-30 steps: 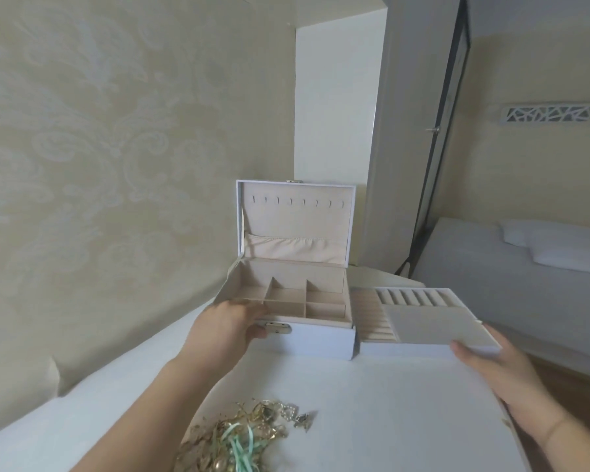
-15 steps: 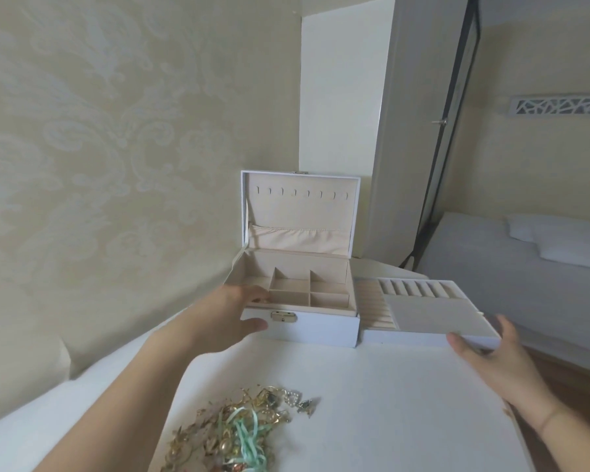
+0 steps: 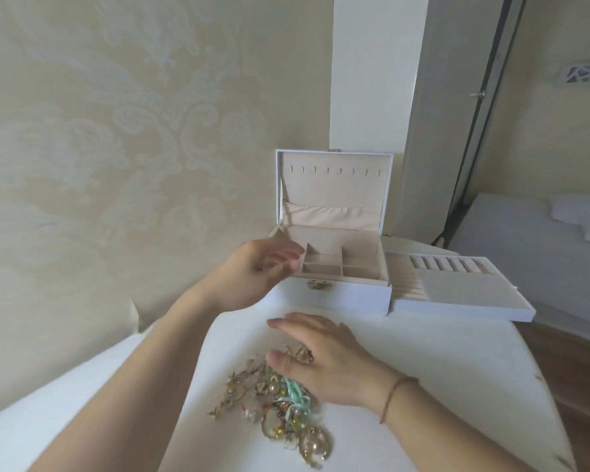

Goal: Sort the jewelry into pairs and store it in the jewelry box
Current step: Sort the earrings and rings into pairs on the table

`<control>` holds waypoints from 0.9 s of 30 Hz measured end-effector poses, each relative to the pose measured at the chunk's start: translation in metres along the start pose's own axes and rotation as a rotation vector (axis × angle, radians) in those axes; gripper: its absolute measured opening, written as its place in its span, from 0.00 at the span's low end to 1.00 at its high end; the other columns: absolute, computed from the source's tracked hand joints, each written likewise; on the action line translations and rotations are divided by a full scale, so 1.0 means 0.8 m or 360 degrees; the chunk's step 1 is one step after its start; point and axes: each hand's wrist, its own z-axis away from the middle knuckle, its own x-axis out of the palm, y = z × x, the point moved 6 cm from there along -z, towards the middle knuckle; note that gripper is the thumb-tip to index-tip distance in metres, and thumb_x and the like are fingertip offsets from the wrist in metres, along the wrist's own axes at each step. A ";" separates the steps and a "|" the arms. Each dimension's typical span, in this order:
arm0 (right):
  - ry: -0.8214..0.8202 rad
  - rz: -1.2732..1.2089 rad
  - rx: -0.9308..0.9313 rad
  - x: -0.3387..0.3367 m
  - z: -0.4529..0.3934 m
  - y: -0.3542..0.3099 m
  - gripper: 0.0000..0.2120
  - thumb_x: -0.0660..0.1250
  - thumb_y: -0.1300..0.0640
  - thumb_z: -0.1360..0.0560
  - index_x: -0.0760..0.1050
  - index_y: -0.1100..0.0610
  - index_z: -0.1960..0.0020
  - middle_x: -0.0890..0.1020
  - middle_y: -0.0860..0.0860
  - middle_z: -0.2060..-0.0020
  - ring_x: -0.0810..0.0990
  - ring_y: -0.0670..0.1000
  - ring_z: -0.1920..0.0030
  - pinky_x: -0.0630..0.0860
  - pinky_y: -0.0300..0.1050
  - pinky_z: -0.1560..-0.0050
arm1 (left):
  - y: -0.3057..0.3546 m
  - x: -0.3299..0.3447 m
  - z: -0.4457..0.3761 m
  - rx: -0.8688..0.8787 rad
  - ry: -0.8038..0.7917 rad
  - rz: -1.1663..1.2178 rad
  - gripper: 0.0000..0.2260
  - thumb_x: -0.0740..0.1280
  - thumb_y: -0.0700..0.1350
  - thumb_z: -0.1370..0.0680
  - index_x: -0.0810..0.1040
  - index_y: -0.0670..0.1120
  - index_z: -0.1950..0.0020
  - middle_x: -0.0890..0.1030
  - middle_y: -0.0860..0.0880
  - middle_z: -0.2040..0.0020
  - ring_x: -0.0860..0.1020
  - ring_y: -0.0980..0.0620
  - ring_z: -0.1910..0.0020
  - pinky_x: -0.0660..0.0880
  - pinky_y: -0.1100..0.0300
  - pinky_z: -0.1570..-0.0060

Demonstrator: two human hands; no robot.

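A white jewelry box [image 3: 341,296] stands open on the white table, its lid upright and its beige compartments bare. Its removable tray [image 3: 464,287] with ring slots lies just to the right of it. A tangled heap of gold and mint-green jewelry [image 3: 280,407] lies near the table's front. My left hand [image 3: 256,274] hovers blurred beside the box's left front corner, fingers apart, holding nothing. My right hand [image 3: 324,352] rests palm down on the far edge of the heap, fingers spread over a few gold pieces.
The white table [image 3: 440,376] ends at a worn rounded edge on the right, with wooden floor beyond. A patterned wall runs close along the left. A bed [image 3: 542,233] and a wardrobe door stand at the right rear.
My right hand left the tray and swung left and down onto the jewelry heap. My left hand lifted off the box's front edge. The view tilted down toward the table.
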 end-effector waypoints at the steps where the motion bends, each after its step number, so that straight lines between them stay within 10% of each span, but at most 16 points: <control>1: -0.0051 0.0000 -0.0008 0.010 -0.005 -0.010 0.40 0.46 0.20 0.36 0.55 0.35 0.27 0.58 0.39 0.25 0.51 0.42 0.25 0.46 0.63 0.26 | -0.014 0.003 0.007 -0.0050 -0.0015 -0.0024 0.11 0.66 0.51 0.20 0.80 0.51 0.40 0.82 0.57 0.44 0.79 0.64 0.44 0.76 0.61 0.41; 7: -0.0113 0.0354 -0.0403 0.049 0.023 -0.064 0.29 0.65 0.33 0.30 0.63 0.36 0.32 0.60 0.38 0.29 0.48 0.46 0.26 0.42 0.56 0.26 | -0.074 0.018 0.058 -0.0267 -0.0013 0.0141 0.07 0.66 0.51 0.19 0.83 0.53 0.47 0.83 0.61 0.48 0.80 0.61 0.46 0.74 0.60 0.41; 12: 0.0172 0.0391 -0.0718 0.056 0.074 -0.055 0.11 0.57 0.39 0.22 0.74 0.38 0.46 0.72 0.34 0.40 0.68 0.45 0.33 0.65 0.45 0.33 | -0.065 0.049 0.073 -0.0250 -0.0034 0.0408 0.09 0.66 0.54 0.24 0.83 0.52 0.50 0.84 0.57 0.51 0.79 0.56 0.52 0.74 0.60 0.46; 19: 0.0256 0.0617 -0.0793 0.063 0.126 -0.038 0.12 0.53 0.48 0.18 0.72 0.34 0.47 0.71 0.31 0.40 0.66 0.41 0.32 0.64 0.41 0.33 | -0.031 0.101 0.087 -0.0103 -0.0232 0.0426 0.12 0.63 0.53 0.21 0.82 0.49 0.46 0.83 0.57 0.46 0.79 0.59 0.43 0.73 0.60 0.39; 22: 0.0189 -0.0003 -0.0734 0.033 0.136 -0.042 0.11 0.62 0.44 0.23 0.75 0.39 0.41 0.71 0.34 0.35 0.61 0.43 0.26 0.53 0.41 0.26 | -0.033 0.085 0.095 -0.0133 -0.0337 0.0423 0.16 0.60 0.53 0.19 0.82 0.46 0.43 0.83 0.55 0.43 0.79 0.58 0.41 0.72 0.62 0.38; 27: 0.0275 -0.1014 -0.0252 -0.001 0.136 -0.011 0.17 0.58 0.41 0.25 0.80 0.43 0.43 0.77 0.39 0.37 0.68 0.40 0.31 0.64 0.30 0.37 | -0.045 0.056 0.131 -0.0152 -0.0417 0.0334 0.31 0.53 0.71 0.23 0.79 0.51 0.36 0.78 0.59 0.34 0.73 0.59 0.31 0.65 0.55 0.28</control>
